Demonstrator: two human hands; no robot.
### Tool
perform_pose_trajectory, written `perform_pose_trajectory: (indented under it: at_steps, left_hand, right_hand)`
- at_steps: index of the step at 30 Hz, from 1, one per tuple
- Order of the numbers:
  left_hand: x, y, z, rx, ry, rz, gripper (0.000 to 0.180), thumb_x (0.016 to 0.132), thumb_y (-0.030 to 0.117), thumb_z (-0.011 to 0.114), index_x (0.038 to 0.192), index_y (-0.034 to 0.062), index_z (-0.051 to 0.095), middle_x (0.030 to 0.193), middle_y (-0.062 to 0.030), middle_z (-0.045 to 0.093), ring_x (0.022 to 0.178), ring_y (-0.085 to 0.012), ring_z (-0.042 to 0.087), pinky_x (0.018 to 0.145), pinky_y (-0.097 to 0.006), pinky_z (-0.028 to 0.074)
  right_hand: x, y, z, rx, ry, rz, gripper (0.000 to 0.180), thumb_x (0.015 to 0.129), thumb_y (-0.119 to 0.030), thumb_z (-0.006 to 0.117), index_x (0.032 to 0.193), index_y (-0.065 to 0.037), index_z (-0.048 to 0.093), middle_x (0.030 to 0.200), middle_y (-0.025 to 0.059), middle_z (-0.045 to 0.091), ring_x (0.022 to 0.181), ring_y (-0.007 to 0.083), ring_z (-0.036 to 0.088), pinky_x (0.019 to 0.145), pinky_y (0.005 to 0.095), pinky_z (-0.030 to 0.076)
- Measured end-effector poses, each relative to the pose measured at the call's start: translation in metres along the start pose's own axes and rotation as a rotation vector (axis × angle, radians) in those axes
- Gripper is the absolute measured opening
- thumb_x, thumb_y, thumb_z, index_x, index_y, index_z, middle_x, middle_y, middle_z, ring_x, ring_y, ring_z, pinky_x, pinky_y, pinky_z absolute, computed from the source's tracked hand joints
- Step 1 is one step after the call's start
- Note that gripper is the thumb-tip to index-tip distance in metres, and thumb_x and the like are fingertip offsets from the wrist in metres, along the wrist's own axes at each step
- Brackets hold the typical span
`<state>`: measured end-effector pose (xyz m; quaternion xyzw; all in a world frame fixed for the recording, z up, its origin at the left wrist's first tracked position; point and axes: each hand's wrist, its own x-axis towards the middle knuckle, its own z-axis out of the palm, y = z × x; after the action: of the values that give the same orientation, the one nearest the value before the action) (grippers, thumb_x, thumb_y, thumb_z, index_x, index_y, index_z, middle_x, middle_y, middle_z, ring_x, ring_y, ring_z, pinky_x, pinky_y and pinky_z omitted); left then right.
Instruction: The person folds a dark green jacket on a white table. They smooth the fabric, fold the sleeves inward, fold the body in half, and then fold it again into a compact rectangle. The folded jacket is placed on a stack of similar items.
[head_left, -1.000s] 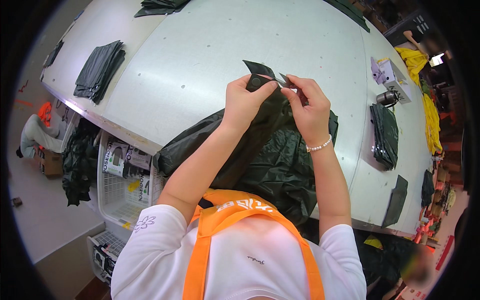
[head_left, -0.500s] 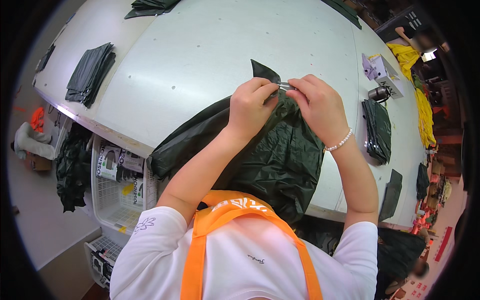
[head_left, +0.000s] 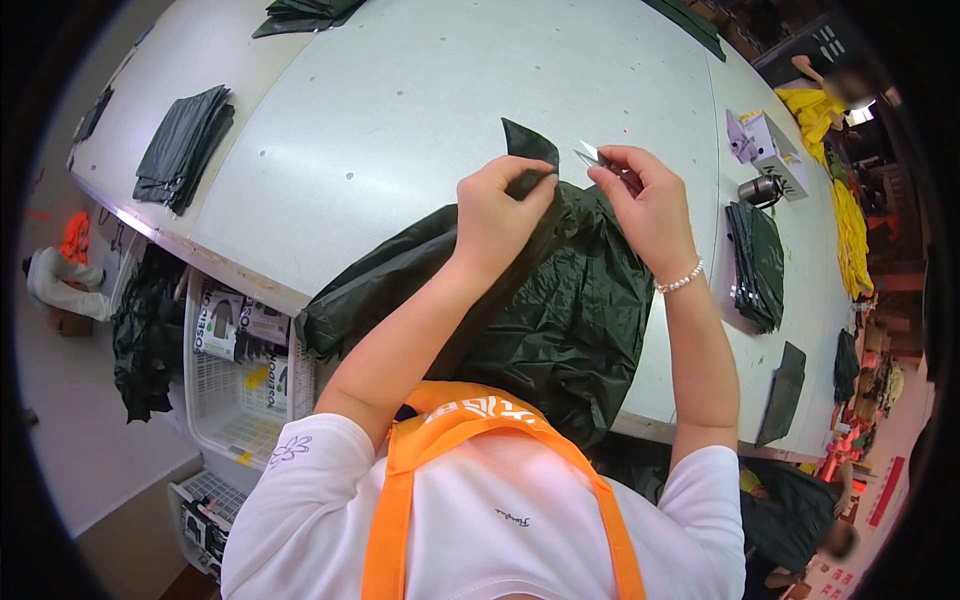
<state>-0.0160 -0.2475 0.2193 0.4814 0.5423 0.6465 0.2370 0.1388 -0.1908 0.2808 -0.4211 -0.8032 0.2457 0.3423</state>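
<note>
Pinching the glossy dark-green fabric (head_left: 575,310), bunched over the pale-grey worktop (head_left: 410,130), with my left hand's (head_left: 497,212) closed fingertips, I grip small pointed metal snips (head_left: 591,155), blades parted, in my curled right hand (head_left: 648,215); a slipping pinch could cause a nick.

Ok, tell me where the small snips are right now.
In the head view, the snips sit in the right hand, blades apart, just right of the dark cloth flap that the left hand pinches.

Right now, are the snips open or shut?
Open: the snips in the right hand show two blades spread apart at the tips, clear of the dark green fabric.
</note>
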Motion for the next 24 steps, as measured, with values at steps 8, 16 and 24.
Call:
perform_pose_trajectory:
  at_steps: [8,16,24]
  left_hand:
    - [0.009,-0.003,-0.006,-0.6,-0.066,-0.497,0.015,0.08,0.007,0.068,0.09,-0.0041,0.067,0.082,-0.0061,0.067,0.073,-0.0097,0.061,0.067,-0.022,0.048]
    - [0.012,-0.003,-0.012,-0.697,-0.093,-0.564,0.016,0.08,0.003,0.067,0.095,-0.0032,0.064,0.088,-0.0093,0.066,0.079,-0.0141,0.063,0.071,-0.026,0.051]
    - [0.013,-0.003,-0.013,-0.677,-0.089,-0.575,0.017,0.08,0.003,0.067,0.096,-0.0035,0.063,0.089,-0.01,0.066,0.079,-0.0146,0.063,0.072,-0.026,0.052]
  right_hand:
    - [-0.016,0.014,0.048,0.274,0.121,-0.018,0.021,0.08,-0.007,0.07,0.1,-0.001,0.065,0.089,0.0069,0.065,0.07,0.0124,0.06,0.065,0.024,0.049]
    - [-0.013,0.007,0.052,0.219,0.157,-0.091,0.019,0.08,-0.006,0.071,0.098,-0.001,0.065,0.088,0.0073,0.065,0.068,0.0126,0.06,0.062,0.0238,0.048]
    - [-0.018,0.012,0.053,0.329,0.192,0.012,0.017,0.079,-0.004,0.07,0.096,0.0,0.067,0.086,0.0064,0.066,0.069,0.0118,0.061,0.064,0.0239,0.049]
